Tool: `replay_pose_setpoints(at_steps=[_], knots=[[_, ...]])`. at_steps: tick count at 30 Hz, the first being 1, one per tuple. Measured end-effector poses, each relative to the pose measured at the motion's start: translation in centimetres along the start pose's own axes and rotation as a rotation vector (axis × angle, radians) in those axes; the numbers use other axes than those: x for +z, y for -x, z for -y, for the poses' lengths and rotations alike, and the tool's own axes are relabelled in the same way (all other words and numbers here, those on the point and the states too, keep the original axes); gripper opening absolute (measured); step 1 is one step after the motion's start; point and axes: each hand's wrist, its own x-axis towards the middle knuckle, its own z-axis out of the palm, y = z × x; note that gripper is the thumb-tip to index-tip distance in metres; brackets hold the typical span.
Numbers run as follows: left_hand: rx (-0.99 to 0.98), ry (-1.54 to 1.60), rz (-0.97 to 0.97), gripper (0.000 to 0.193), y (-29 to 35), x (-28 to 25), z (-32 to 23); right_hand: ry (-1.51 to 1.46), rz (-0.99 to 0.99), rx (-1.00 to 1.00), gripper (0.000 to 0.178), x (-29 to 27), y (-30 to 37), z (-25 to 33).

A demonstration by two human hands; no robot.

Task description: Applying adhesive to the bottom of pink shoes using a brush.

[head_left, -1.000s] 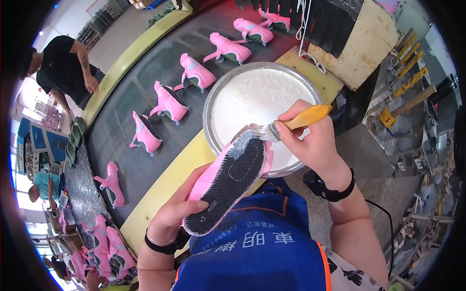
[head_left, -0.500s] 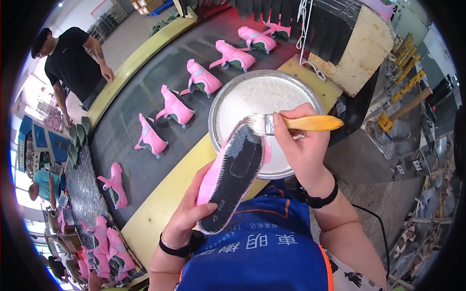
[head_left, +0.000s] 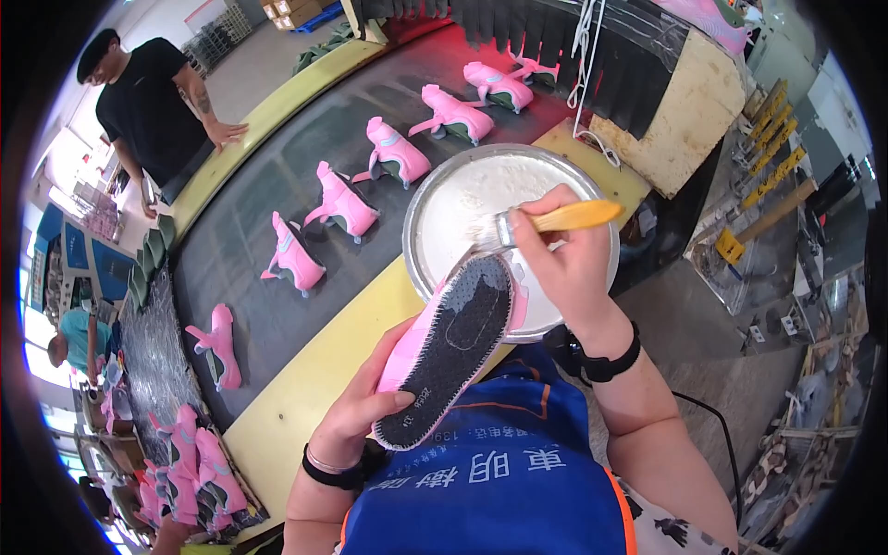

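Note:
My left hand is closed round a pink shoe upper, turned so its black stitched underside faces up. A wet, greyish coat covers the toe end of that underside; the rest looks dry and black. Between the fingers of my right hand is a paintbrush with a yellow wooden handle. Its pale bristles meet the edge of the toe. Just beyond both hands stands a round metal basin holding a whitish liquid, partly hidden by my right hand and the upper.
A dark conveyor belt carries a row of pink uppers, one of them here. More uppers are heaped at the lower left. A person in black stands across the belt. Black strips hang over its far end.
The brush has moved slightly left and down along the toe, and its handle now tilts upward. The grey coat reaches across more of the toe. The person opposite has shifted a hand along the edge.

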Motion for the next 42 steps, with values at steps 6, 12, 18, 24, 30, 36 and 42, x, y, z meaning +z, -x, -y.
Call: replay_pose_setpoints(at_steps=[6, 12, 18, 24, 30, 36, 42], knots=[[0.076, -0.077, -0.070, 0.097, 0.9, 0.0, 0.5, -0.050, -0.143, 0.045, 0.013, -0.4, -0.2, 2.0], [0.239, -0.068, -0.110, 0.097, 0.3, -0.5, 1.0, -0.108, -0.094, 0.216, 0.016, 0.7, 1.6, 2.8], [0.309, -0.129, -0.181, 0.097, -0.8, -1.4, 2.3, 0.011, 0.006, 0.199, 0.016, 0.7, 3.2, 4.1], [0.328, -0.141, -0.178, 0.097, -1.0, -2.2, 2.9, -0.009, -0.100, 0.083, 0.016, 0.9, 0.6, 4.4], [0.344, -0.125, -0.256, 0.099, -0.8, -2.3, 3.4, 0.009, 0.049, 0.197, 0.020, 2.2, 0.5, 3.7], [0.337, -0.138, -0.316, 0.100, -1.4, -3.0, 2.5, -0.011, 0.182, 0.050, 0.019, 1.6, -1.5, 3.5], [0.353, -0.177, -0.274, 0.101, -2.2, -2.8, 0.7, -0.133, 0.194, -0.011, 0.023, 2.5, -5.8, 2.2]])
